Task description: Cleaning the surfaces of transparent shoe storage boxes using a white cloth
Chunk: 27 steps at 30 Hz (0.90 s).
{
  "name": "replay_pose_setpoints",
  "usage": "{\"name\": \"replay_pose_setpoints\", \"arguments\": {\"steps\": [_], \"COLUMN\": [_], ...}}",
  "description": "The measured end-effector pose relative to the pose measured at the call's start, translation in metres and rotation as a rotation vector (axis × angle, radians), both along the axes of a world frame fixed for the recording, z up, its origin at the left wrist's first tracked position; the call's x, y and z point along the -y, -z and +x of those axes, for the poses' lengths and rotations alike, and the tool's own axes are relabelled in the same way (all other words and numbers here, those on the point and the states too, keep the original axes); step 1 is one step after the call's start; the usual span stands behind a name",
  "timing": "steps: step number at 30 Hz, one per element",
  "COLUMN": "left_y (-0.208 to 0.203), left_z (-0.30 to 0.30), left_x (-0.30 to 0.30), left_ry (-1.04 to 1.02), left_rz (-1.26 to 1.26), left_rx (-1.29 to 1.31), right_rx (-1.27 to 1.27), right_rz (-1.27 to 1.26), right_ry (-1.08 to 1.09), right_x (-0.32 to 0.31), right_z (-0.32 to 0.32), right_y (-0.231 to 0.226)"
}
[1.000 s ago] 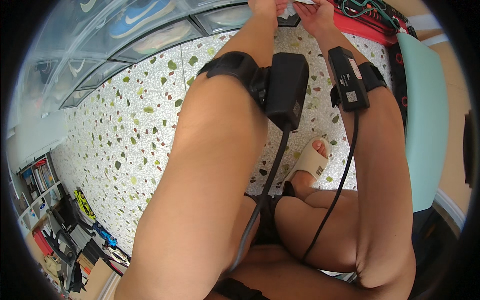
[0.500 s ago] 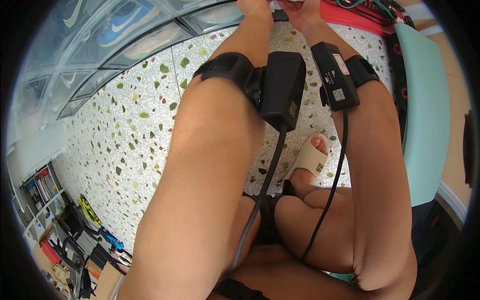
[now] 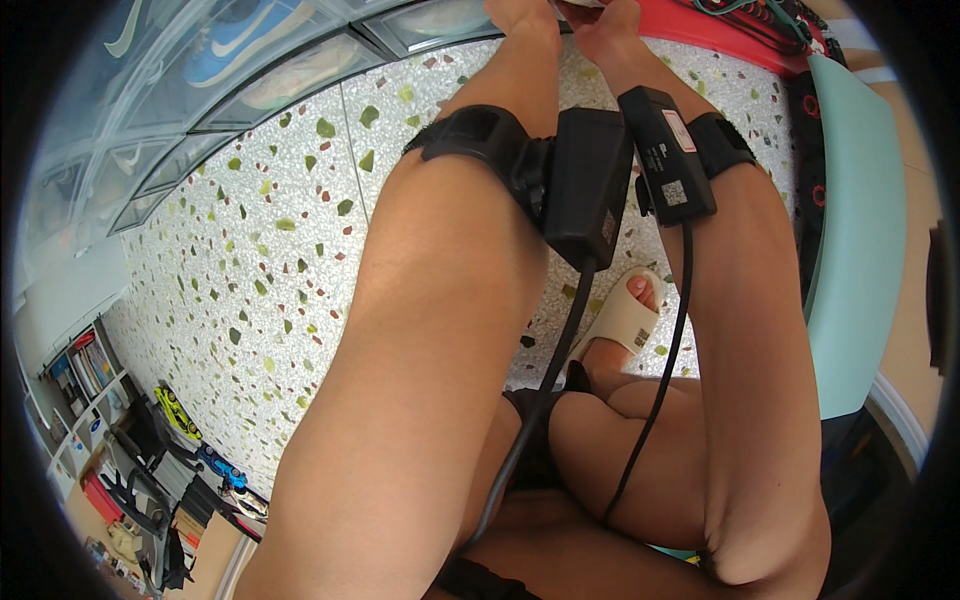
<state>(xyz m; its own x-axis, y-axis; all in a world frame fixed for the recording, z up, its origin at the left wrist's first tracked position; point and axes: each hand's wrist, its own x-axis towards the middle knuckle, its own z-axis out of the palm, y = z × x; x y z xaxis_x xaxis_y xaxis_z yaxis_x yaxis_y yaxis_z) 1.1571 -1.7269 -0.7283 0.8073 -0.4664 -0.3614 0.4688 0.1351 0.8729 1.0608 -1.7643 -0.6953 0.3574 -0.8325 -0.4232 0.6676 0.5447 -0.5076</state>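
Observation:
At the top edge of the head view, my left hand (image 3: 524,14) and my right hand (image 3: 606,30) reach out close together. The frame cuts off most of their fingers, so their grip is hidden. A small pale thing (image 3: 578,3) shows between them, nearest my right hand; its kind cannot be made out. Beside my left hand stands a row of clear shoe boxes (image 3: 310,85), one with a blue shoe (image 3: 235,40) inside. Each forearm carries a strapped black box, the left one (image 3: 588,185) and the right one (image 3: 668,155), with a cable running down from it.
A red case (image 3: 700,32) with cords and tools lies beyond my right hand. To the right is a pale teal panel (image 3: 860,240). My foot in a cream slide sandal (image 3: 620,318) rests on the speckled floor (image 3: 230,270). Toy cars (image 3: 220,470) and shelves (image 3: 85,370) are at lower left.
My left hand and forearm have shifted slightly right, and my right hand slightly right too. The pale thing between the hands has moved nearly out at the top edge.

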Motion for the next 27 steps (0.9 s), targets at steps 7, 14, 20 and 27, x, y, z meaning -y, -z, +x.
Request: {"name": "replay_pose_setpoints", "arguments": {"steps": [7, 14, 20, 27], "left_y": [0.072, 0.037, 0.036, 0.066], "left_z": [0.014, -0.030, -0.018, 0.016], "left_x": [0.013, 0.015, -0.006, -0.011], "left_ry": [0.366, -0.103, -0.089, -0.007], "left_rz": [0.970, 0.058, -0.055, 0.118], "left_rx": [1.078, -0.428, -0.404, -0.303], "right_rx": [0.009, -0.121, -0.249, -0.199], "right_rz": [-0.034, -0.064, -0.086, -0.045], "right_ry": [0.026, 0.018, -0.025, -0.113], "right_x": [-0.005, 0.006, -0.009, -0.018], "right_z": [-0.001, -0.025, 0.000, 0.021], "right_y": [0.018, 0.059, 0.056, 0.037]}}
